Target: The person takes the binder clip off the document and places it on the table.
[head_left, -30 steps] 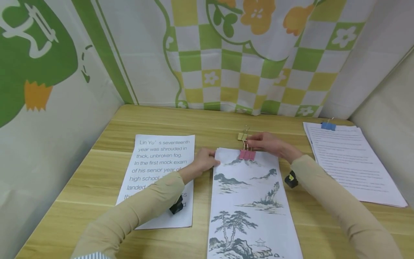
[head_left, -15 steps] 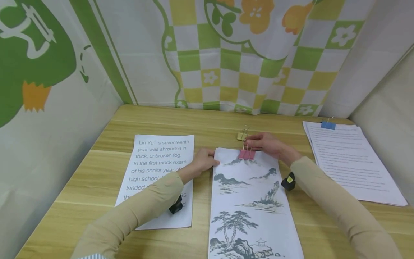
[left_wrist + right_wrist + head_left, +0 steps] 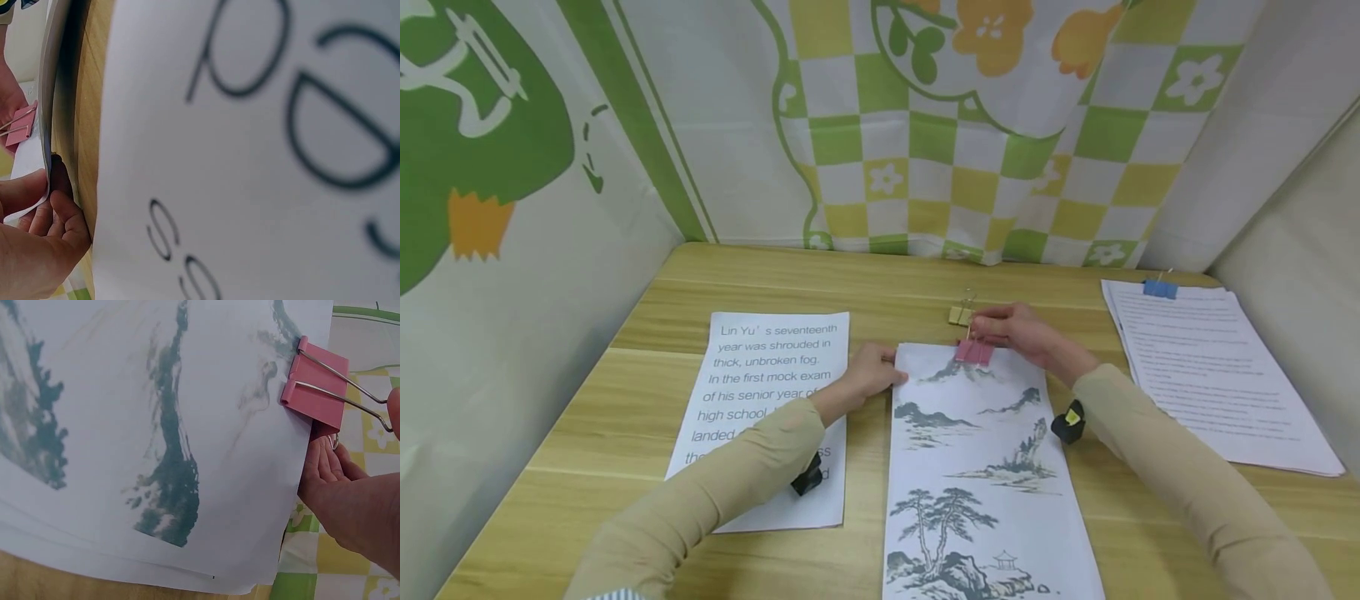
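A stack of paper sheets (image 3: 940,458) printed with ink landscapes lies in front of me in the head view. My left hand (image 3: 872,371) pinches its top-left corner, thumb on top and fingers under the sheets, as the left wrist view shows (image 3: 44,244). A pink binder clip (image 3: 973,352) sits over the top edge of the stack. My right hand (image 3: 1026,333) grips the clip by its wire handles. In the right wrist view the thumb is at the upper wire loops of the pink clip (image 3: 322,387), and the fingers (image 3: 325,462) are beneath the paper.
A yellow binder clip (image 3: 960,315) lies just behind the pink one. To the left is a large-print text sheet (image 3: 775,350), partly under my left forearm. At the right rests a text stack (image 3: 1225,375) with a blue binder clip (image 3: 1161,289). A patterned curtain (image 3: 962,167) closes off the back.
The pink clip has shifted slightly back and tilted at the paper's top edge, with my right hand now covering more of its handles. My left hand keeps its hold on the corner.
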Available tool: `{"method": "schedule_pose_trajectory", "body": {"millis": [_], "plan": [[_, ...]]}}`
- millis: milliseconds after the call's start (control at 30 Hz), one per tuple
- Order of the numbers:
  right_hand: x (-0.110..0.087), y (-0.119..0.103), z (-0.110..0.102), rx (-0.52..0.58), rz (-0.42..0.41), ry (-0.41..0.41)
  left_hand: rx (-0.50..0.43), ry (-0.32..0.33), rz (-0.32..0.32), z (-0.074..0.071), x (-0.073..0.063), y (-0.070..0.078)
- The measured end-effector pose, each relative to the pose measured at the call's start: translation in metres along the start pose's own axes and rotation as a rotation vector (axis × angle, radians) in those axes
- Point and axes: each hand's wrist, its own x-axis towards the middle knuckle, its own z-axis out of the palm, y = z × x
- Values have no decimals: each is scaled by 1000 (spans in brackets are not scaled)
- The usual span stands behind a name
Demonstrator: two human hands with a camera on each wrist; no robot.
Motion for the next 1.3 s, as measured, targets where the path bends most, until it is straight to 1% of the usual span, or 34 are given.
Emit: {"method": "schedule_pose_trajectory", "body": {"millis": [200, 400, 600, 700, 767, 900, 1000, 1200, 1300], "plan": [[2, 0, -4, -1, -4, 26, 4, 12, 1, -1, 0, -1], [3, -3, -12, 38, 9, 61, 15, 21, 12, -1, 0, -1], [7, -1, -28, 118, -27, 89, 27, 21, 10, -2, -1, 1], [9, 1, -38, 119, -31, 111, 32, 27, 14, -2, -1, 1], [10, 2, -44, 94, -25, 133, 37, 31, 16, -2, -1, 1], [13, 3, -54, -19, 1, 183, 43, 33, 18, -2, -1, 1], [15, 3, -57, -99, 25, 202, 34, 33, 14, -1, 0, 1], [22, 4, -57, -192, 60, 171, 4, 32, -4, 0, 0, 0], [25, 4, -55, -208, 64, 159, 4, 35, -7, 0, 0, -1]]}}
